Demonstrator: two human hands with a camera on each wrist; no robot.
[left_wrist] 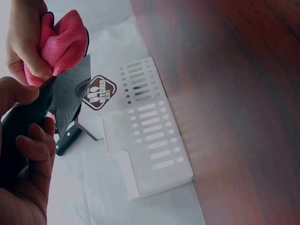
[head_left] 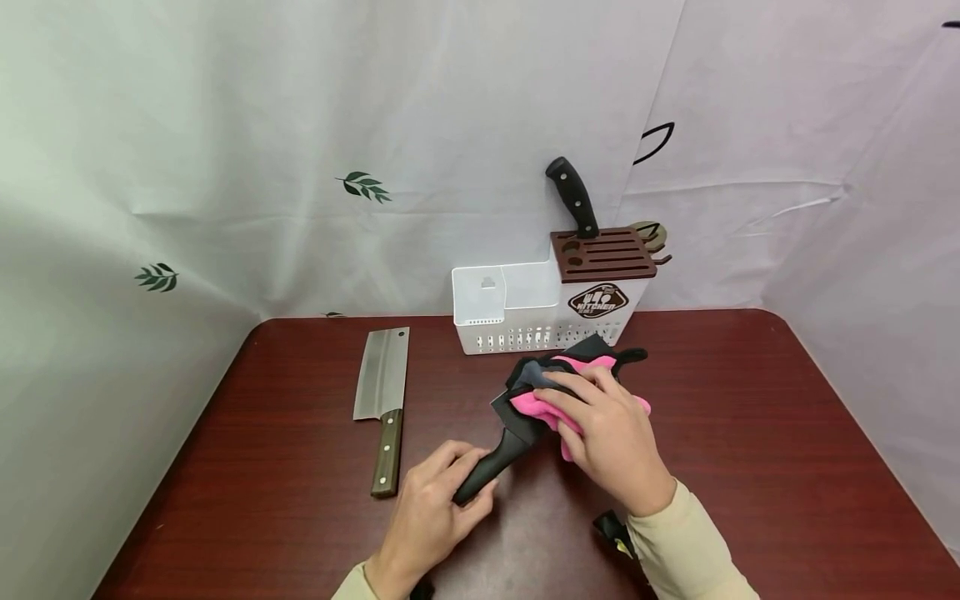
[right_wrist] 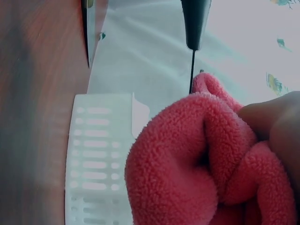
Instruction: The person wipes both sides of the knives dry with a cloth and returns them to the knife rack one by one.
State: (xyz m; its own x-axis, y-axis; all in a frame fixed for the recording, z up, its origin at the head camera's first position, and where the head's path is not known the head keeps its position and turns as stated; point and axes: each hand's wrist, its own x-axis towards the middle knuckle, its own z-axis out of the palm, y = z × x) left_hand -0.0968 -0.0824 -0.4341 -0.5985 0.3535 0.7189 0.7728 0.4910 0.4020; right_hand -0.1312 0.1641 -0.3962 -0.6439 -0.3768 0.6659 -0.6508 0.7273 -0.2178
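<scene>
In the head view my left hand (head_left: 431, 512) grips the black handle of a dark-bladed knife (head_left: 492, 465), held at a slant above the table. My right hand (head_left: 618, 442) holds a pink and dark grey cloth (head_left: 536, 406) folded over the blade, which it partly hides. A bare strip of the blade (left_wrist: 74, 91) shows between handle and cloth in the left wrist view. Bunched pink cloth (right_wrist: 171, 164) fills much of the right wrist view, with the knife's handle (right_wrist: 196, 23) above it. The blade's tip pokes out beyond the cloth.
A cleaver (head_left: 381, 379) with a wooden handle lies at left on the table (head_left: 300, 500). At the back stands a white knife holder (head_left: 517, 337) with a brown slotted top, one black-handled knife (head_left: 573, 200) in it. Another black handle (head_left: 613, 529) lies by the right sleeve.
</scene>
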